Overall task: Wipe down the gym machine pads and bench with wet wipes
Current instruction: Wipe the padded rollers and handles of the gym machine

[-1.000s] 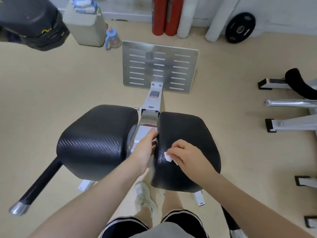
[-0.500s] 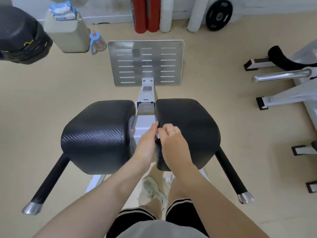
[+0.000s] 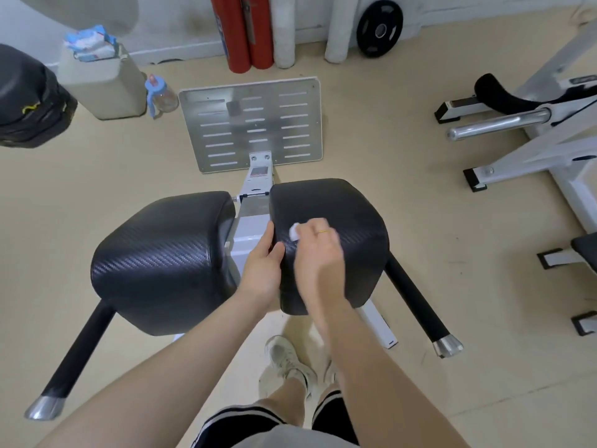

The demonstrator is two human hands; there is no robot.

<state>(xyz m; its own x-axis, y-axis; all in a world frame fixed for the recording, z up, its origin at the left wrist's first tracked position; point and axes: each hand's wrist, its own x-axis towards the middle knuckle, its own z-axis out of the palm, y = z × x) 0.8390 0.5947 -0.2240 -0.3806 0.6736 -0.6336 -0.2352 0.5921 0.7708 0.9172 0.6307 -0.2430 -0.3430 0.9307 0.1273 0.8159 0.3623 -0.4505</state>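
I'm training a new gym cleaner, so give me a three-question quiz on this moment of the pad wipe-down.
1. True or false: the right hand presses the wet wipe on the right pad.
2. What does the left hand do? A) lifts the blue-capped bottle B) grips the right pad's inner edge C) hangs free
3. Fill in: the wipe packet lies on top of the ____ by the wall.

Key: 1 true; 2 B; 3 white container.
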